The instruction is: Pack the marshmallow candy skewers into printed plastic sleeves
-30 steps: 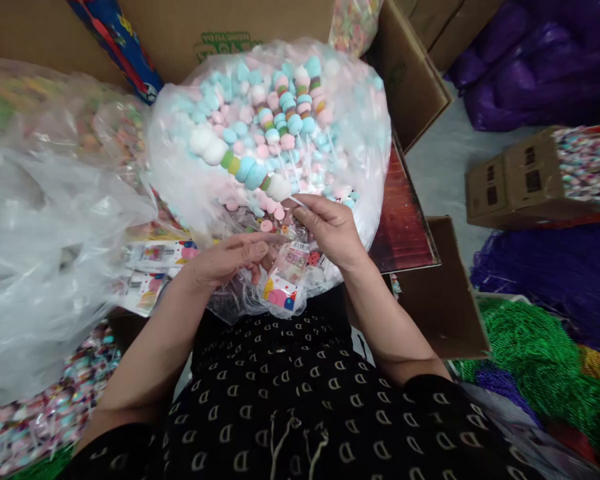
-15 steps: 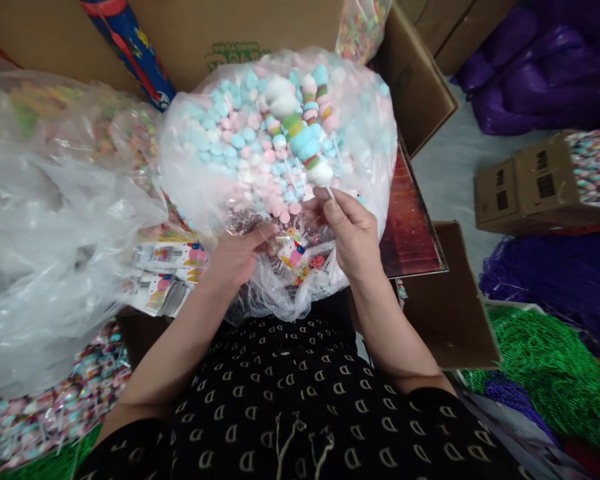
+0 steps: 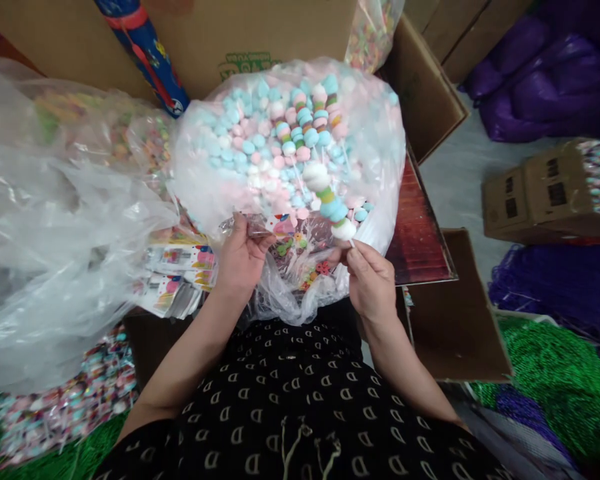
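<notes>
My right hand (image 3: 373, 280) pinches the white stick of a candy skewer (image 3: 333, 207), threaded with white, green, yellow and blue pieces. The skewer leans up and to the left over a big clear bag (image 3: 195, 193) of pink, blue and white marshmallows. Several other skewers (image 3: 323, 113) lie on the marshmallows. My left hand (image 3: 243, 260) holds a clear printed wrapper (image 3: 260, 225) between thumb and fingers at the bag's near edge. Between my hands, small ring-shaped gummies (image 3: 293, 247) show in clear plastic.
Left of the bag lie stacked printed wrappers (image 3: 167, 293) and a large clear plastic bag (image 3: 70, 247). A cardboard box (image 3: 455, 320) stands open at the right. Behind are a blue tube (image 3: 153, 60) and a bag of colourful candy (image 3: 373, 40).
The skewer in my right hand has moved down and right, away from the skewers on the marshmallows. My left hand has turned and raised the wrapper. The view has shifted slightly.
</notes>
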A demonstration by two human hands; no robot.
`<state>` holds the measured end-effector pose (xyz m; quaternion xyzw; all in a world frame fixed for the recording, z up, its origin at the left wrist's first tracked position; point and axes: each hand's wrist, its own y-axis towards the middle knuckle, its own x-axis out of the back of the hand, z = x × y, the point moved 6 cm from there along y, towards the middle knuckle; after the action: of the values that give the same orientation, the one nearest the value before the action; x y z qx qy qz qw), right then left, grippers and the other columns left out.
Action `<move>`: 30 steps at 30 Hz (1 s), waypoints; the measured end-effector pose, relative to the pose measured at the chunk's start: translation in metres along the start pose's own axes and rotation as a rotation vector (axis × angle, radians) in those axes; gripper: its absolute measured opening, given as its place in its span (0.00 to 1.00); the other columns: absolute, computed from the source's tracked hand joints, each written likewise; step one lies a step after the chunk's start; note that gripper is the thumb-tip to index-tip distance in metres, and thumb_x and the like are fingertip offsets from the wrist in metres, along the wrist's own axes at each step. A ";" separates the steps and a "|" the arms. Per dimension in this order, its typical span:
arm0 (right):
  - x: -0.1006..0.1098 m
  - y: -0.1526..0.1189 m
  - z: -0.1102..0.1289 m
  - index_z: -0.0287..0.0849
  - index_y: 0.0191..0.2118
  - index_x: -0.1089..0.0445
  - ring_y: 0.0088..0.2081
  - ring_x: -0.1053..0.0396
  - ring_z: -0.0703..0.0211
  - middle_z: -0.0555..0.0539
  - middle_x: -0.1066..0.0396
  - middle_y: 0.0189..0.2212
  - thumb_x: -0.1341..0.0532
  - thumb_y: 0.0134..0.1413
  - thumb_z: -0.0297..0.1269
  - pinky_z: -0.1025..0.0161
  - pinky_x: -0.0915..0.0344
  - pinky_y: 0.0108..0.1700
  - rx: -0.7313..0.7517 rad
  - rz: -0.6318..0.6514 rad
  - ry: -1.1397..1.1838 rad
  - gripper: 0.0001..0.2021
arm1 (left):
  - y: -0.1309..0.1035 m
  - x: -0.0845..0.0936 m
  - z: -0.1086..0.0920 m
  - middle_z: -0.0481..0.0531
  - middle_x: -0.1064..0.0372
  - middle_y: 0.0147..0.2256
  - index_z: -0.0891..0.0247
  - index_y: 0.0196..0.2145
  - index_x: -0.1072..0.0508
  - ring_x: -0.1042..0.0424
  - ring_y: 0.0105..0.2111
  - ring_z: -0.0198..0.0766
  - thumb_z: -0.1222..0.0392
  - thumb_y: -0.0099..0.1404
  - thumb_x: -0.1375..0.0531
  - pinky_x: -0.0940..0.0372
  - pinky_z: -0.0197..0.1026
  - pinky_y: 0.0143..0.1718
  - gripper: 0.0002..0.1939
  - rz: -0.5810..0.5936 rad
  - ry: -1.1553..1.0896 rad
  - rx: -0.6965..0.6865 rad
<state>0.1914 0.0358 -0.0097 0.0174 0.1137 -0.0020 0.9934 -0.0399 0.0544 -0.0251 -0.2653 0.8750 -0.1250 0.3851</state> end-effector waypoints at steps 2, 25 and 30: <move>0.012 -0.009 0.003 0.49 0.42 0.17 0.31 0.24 0.58 0.51 0.21 0.27 0.31 0.60 0.45 0.57 0.26 0.41 -0.007 0.024 -0.028 0.09 | 0.001 0.001 -0.001 0.46 0.24 0.26 0.62 0.33 0.25 0.23 0.24 0.30 0.54 0.78 0.44 0.27 0.31 0.26 0.16 -0.013 -0.016 0.042; 0.045 -0.016 0.040 0.48 0.43 0.16 0.33 0.19 0.55 0.48 0.17 0.31 0.35 0.63 0.38 0.59 0.23 0.38 0.214 0.246 -0.654 0.09 | -0.006 -0.002 -0.008 0.45 0.26 0.24 0.60 0.28 0.27 0.24 0.27 0.31 0.45 0.67 0.33 0.28 0.33 0.32 0.18 0.041 0.326 -0.294; 0.045 -0.015 0.031 0.48 0.46 0.16 0.29 0.20 0.58 0.49 0.17 0.29 0.35 0.63 0.37 0.61 0.23 0.36 0.208 0.223 -0.615 0.10 | -0.012 -0.003 -0.011 0.45 0.25 0.24 0.61 0.28 0.24 0.24 0.27 0.31 0.48 0.66 0.31 0.29 0.32 0.29 0.16 0.023 0.350 -0.338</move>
<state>0.2420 0.0200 0.0098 0.1295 -0.1945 0.0899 0.9682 -0.0416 0.0462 -0.0104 -0.2903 0.9399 -0.0164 0.1789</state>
